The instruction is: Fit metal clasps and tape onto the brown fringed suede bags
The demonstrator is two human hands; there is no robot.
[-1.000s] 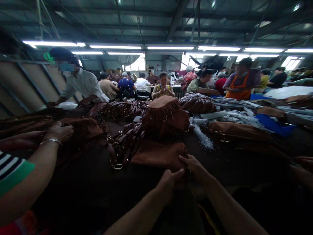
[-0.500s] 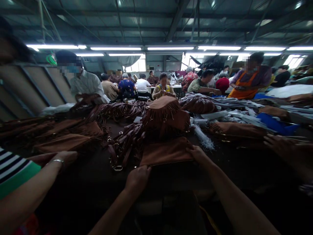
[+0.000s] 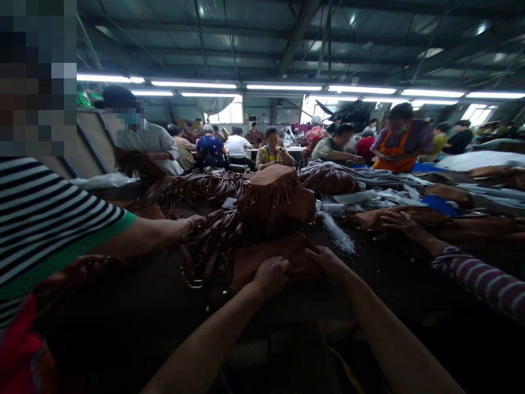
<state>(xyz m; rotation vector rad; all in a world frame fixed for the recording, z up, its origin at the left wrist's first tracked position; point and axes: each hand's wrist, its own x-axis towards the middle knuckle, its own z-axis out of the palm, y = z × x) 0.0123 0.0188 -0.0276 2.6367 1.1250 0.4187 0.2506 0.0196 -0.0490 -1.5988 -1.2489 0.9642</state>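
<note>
A flat brown suede-like bag (image 3: 254,260) lies on the dark table in front of me. My left hand (image 3: 272,275) is closed on its front part, near the middle, with the fingertips partly hidden. At the bag's right edge, my right hand (image 3: 327,259) grips with thumb and fingers. Just behind stands a stack of brown fringed bags (image 3: 273,180). Brown straps with metal rings (image 3: 205,246) lie in a heap on the left, touching or close to the bag.
A co-worker's arm in a striped sleeve (image 3: 61,219) reaches to the straps from the left. Another person's hand (image 3: 404,223) rests on a brown bag at right. White strips (image 3: 394,194), clear plastic bits (image 3: 338,235) and a blue piece (image 3: 441,204) lie beyond.
My left hand has moved from the bag's front left corner rightward onto its middle. My right hand stays at the right edge. The left co-worker's arm has reached forward to the straps.
</note>
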